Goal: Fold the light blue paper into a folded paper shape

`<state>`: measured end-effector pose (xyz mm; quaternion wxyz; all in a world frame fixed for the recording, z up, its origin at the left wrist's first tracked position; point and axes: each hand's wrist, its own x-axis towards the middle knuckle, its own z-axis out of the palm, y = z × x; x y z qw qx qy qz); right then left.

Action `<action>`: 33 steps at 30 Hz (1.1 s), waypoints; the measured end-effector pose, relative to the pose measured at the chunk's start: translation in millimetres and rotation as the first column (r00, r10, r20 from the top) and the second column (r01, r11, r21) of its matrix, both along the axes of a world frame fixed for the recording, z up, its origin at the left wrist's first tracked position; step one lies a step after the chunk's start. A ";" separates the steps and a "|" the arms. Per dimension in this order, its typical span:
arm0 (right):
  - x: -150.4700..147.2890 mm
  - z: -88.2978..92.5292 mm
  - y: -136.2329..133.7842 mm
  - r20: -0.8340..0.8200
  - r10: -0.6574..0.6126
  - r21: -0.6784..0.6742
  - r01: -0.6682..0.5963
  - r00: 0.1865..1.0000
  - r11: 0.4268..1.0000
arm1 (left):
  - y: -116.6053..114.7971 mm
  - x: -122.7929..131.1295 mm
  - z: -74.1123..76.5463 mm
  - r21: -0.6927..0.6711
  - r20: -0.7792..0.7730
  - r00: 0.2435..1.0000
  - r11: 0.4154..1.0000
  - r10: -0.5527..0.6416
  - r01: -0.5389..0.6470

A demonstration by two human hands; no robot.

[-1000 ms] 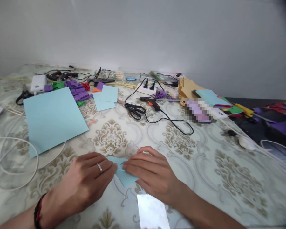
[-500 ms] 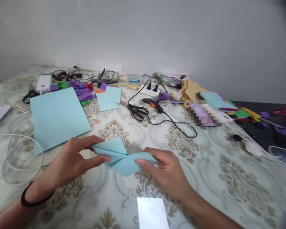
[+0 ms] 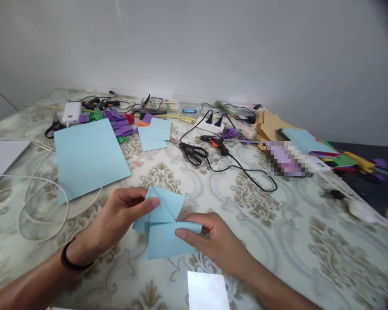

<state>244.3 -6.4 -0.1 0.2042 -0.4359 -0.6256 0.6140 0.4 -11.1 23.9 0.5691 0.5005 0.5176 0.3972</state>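
A light blue folded paper with several creases is held above the patterned tablecloth between my two hands. My left hand pinches its upper left part, thumb on top and fingers behind. At its right edge my right hand grips a folded flap, the thumb in front and the fingers behind. Below it on the cloth lies a small white paper. A larger light blue sheet rests to the left, beyond my left hand.
Scissors and a glue gun with a looping cord lie beyond my hands. A white power strip, purple folded papers and small blue squares sit farther back. A white cable curls at the left.
The folded blue paper has been turned and opened, with a wide flap now hanging toward me. Both hands stay on it, the left thumb now farther up. The view has shifted slightly left.
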 end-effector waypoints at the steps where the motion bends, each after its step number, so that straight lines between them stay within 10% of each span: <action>1: -0.4 -1.0 -0.2 -0.012 0.002 -0.008 -0.003 1.000 1.000 | -0.3 0.2 -0.2 -0.001 -0.004 1.000 1.000 -0.016 0.016; 33: -26.1 2.8 -1.8 -0.081 0.016 -0.084 -0.023 0.997 0.996 | 1.7 -7.6 -5.2 0.038 -0.148 0.972 0.981 -0.182 0.190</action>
